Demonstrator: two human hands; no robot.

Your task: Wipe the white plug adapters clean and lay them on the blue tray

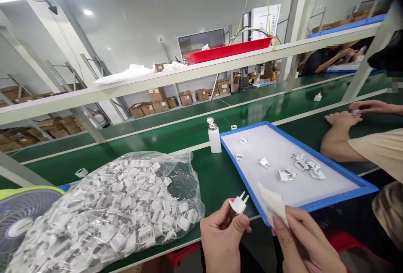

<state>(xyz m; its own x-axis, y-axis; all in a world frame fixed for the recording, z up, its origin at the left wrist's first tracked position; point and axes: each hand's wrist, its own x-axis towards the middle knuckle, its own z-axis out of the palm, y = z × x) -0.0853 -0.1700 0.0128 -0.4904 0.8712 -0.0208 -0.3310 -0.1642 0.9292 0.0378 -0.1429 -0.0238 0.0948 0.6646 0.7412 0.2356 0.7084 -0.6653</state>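
My left hand [223,235] pinches a small white two-pin plug [238,204] between thumb and fingers, its metal pins pointing up and to the right. Just right of it, my right hand [304,239] grips a folded white cloth [271,199], which reaches over the near edge of a blue-rimmed tray [248,189]. Several loose white plug pieces [285,175] lie on the tray's white bottom. To the left, a clear plastic bag [126,206] is heaped with many more such white pieces. Behind my left hand stands a white pump bottle [215,138].
A fan [22,227] stands at the far left beside the bag. A co-worker's hands [343,117] are at the right, past the tray. A raised shelf [141,82] with a red tray [231,49] crosses behind the green bench. One white piece [317,96] sits farther back on the green belt.
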